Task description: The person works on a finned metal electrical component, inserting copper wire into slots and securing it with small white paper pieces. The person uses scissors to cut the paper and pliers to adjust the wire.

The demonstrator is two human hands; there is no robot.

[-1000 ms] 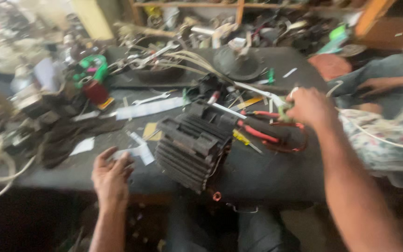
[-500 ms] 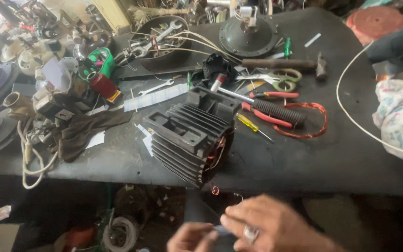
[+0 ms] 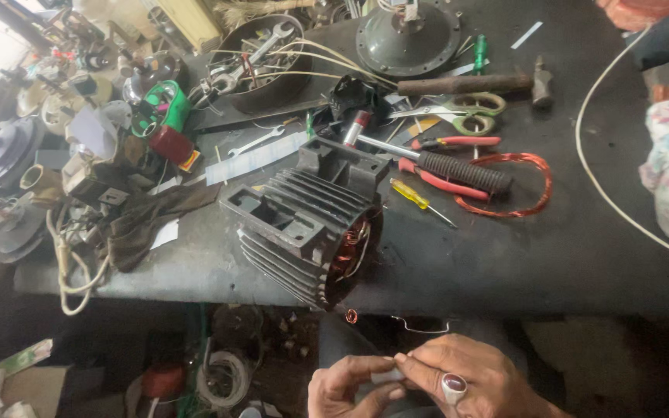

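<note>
Cluttered with tools, the dark counter [image 3: 505,255] carries a finned motor stator [image 3: 307,220] at centre frame. At the bottom edge, a small pale piece [image 3: 387,376] is pinched between the left hand [image 3: 346,387] and the ringed right hand [image 3: 466,379], below the counter's edge.

Finned motor housing [image 3: 307,224] laid on workbench [image 3: 505,263] at near edge, open end turned right. Pliers [image 3: 454,172], small screwdriver [image 3: 421,201] and wire coil [image 3: 516,186] placed right of housing. Scissors [image 3: 458,114] and hammer [image 3: 474,82] set behind pliers. Round bowl of spanners [image 3: 261,62] kept behind housing. Both hands, left hand [image 3: 346,385] and right hand [image 3: 470,377], held below bench edge, fingertips joined on small strip [image 3: 387,377].
</note>
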